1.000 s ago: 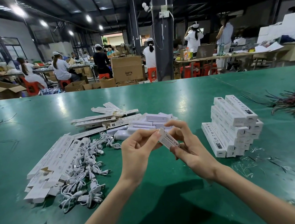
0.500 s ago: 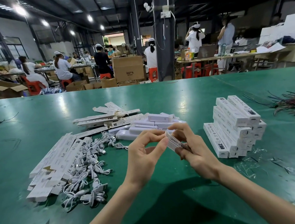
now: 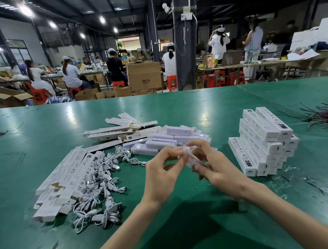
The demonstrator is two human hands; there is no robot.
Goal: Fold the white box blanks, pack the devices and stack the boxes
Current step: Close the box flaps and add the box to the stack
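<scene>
Green table (image 3: 177, 108): one continuous surface under everything listed.

Stack of packed boxes (image 3: 263, 142): one stack, to the right of the right hand and apart from it. Two boxes lie side by side on top, and one box leans against its near-left face. The total cannot be counted.

Flat box blanks: two heaps. The larger heap (image 3: 67, 175) is well to the left of the left hand. The smaller heap (image 3: 120, 130) is beyond it, to the far left. The number of sheets is not resolvable.

White cables (image 3: 102, 183): one tangled heap between the larger blank heap and the left hand.

Devices (image 3: 178, 135): one loose heap of white bars just beyond both hands. At least six are visible.

Hands: two, raised above the table and nearly meeting. The right hand (image 3: 217, 169) has its fingers curled round the body of the box. The left hand (image 3: 161, 177) pinches the far end of the box between thumb and forefinger, its other fingers loosely bent.

Small white box (image 3: 192, 160): one, held between the two hands and tilted, with printed lettering partly showing.
</scene>
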